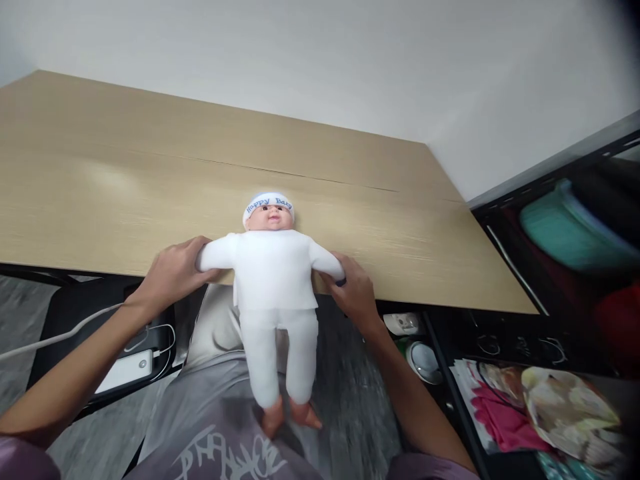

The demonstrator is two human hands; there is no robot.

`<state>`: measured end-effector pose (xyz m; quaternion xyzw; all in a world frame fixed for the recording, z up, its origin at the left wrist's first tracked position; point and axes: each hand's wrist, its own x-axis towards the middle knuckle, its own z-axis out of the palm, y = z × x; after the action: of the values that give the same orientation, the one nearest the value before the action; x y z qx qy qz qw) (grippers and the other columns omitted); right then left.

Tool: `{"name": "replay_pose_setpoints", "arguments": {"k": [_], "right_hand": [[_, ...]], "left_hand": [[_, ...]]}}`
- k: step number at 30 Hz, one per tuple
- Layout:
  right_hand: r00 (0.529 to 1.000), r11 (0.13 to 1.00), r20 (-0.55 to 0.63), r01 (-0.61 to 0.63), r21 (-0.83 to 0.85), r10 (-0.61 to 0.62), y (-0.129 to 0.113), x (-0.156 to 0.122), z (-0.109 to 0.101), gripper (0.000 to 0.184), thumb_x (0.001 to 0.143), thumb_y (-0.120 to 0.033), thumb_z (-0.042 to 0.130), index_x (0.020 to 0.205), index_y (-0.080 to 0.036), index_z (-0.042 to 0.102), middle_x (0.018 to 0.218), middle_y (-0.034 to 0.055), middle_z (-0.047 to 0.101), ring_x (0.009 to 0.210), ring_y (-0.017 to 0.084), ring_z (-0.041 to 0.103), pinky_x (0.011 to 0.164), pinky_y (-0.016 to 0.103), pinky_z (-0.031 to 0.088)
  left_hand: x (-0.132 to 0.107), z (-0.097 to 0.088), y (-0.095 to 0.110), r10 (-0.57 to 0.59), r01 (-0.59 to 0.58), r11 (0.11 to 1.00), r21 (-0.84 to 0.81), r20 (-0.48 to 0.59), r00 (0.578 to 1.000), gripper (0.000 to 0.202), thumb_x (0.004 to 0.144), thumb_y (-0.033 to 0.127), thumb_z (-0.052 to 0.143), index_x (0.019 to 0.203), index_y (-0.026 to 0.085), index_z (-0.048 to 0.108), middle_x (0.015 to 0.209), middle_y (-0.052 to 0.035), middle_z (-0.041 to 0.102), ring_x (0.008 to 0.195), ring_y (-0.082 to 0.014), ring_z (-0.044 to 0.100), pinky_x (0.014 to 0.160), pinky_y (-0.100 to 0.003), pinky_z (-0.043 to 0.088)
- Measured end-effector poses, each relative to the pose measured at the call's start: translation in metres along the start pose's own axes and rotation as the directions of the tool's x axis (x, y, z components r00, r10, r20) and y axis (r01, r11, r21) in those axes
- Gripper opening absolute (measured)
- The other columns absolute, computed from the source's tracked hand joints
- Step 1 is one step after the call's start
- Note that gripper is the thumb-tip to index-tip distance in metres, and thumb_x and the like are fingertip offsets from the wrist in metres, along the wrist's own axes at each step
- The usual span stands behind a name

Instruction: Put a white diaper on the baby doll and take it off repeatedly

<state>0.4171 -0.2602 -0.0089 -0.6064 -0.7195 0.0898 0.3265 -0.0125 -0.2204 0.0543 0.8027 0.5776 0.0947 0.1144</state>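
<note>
At the frame's centre, a white-suited baby doll point(275, 273) with a blue-lettered white cap point(269, 202) extends past the near edge of a tan, wood-toned rectangular bench point(125, 173), its outstretched arms gripped by the left hand point(176, 267) and the right hand point(356, 290).

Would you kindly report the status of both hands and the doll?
Left hand and right hand each holding one arm of the doll. Doll face up, legs past edge of table. Cable near left hand, off the doll.
</note>
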Motion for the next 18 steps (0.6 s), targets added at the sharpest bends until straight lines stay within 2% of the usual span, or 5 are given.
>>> {"name": "replay_pose_setpoints", "arguments": {"k": [5, 9, 13, 18], "right_hand": [[0.999, 1.000, -0.046, 0.006, -0.017, -0.007, 0.017, 0.037, 0.022, 0.050, 0.113, -0.064, 0.059, 0.142, -0.025, 0.070, 0.135, 0.0152, 0.080, 0.122, 0.039, 0.075, 0.105, 0.054, 0.061], [0.998, 1.000, -0.054, 0.026, -0.014, -0.027, 0.033, 0.079, 0.039, 0.053, 0.113, -0.069, 0.056, 0.138, -0.025, 0.070, 0.132, 0.0160, 0.080, 0.123, 0.038, 0.073, 0.108, 0.053, 0.061], [0.998, 0.999, -0.052, 0.036, -0.036, -0.038, 0.051, 0.124, 0.054, 0.059, 0.110, -0.072, 0.055, 0.136, -0.021, 0.069, 0.129, 0.0186, 0.079, 0.120, 0.039, 0.073, 0.105, 0.052, 0.061], [0.998, 0.993, -0.065, 0.003, -0.115, -0.011, 0.068, 0.173, 0.073, 0.054, 0.104, -0.064, 0.063, 0.134, -0.019, 0.067, 0.128, 0.0204, 0.079, 0.116, 0.040, 0.074, 0.102, 0.052, 0.062]], "left_hand": [[0.047, 0.014, -0.017, 0.059, -0.062, 0.998, -0.025, -0.100, 0.993, 0.054, 0.108, 0.065, 0.059, 0.134, 0.018, 0.068, 0.123, -0.0181, 0.078, 0.116, -0.0395, 0.072, 0.092, -0.044, 0.053], [0.094, 0.022, -0.034, 0.101, -0.105, 0.994, -0.028, -0.135, 0.986, 0.064, 0.109, 0.071, 0.056, 0.140, 0.016, 0.068, 0.127, -0.0196, 0.075, 0.117, -0.0382, 0.068, 0.100, -0.046, 0.053], [0.141, 0.024, -0.049, 0.125, -0.128, 0.992, -0.006, -0.159, 0.979, 0.069, 0.110, 0.069, 0.055, 0.147, 0.011, 0.068, 0.130, -0.0204, 0.075, 0.118, -0.0357, 0.066, 0.105, -0.045, 0.051], [0.193, 0.027, -0.062, 0.109, -0.105, 0.994, 0.033, -0.194, 0.975, 0.075, 0.109, 0.071, 0.054, 0.150, 0.010, 0.068, 0.133, -0.0219, 0.076, 0.120, -0.0367, 0.068, 0.104, -0.045, 0.051]]}}
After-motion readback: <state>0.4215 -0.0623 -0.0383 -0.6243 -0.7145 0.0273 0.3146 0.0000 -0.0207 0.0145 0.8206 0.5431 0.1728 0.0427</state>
